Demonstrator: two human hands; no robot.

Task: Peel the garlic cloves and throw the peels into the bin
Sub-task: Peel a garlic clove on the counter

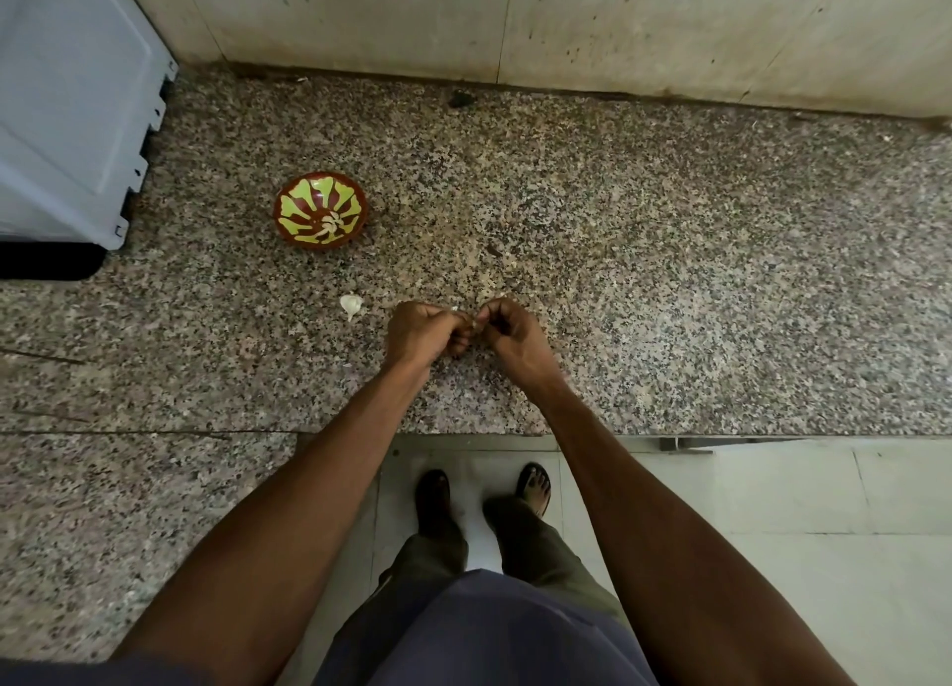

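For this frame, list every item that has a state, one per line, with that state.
Left hand: fingers curled, pinching a garlic clove together with the right hand.
Right hand: fingers curled on the same clove.
Bowl: upright on the counter, a few peeled cloves inside.
Loose garlic piece: lying on the counter, untouched.

both arms outstretched; left hand [423, 327], right hand [507, 324] curled, touching.

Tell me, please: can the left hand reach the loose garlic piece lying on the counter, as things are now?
Probably yes. The garlic piece lies close beside the left hand with only bare counter between. But both hands are busy pinching a clove, so the left must let go first.
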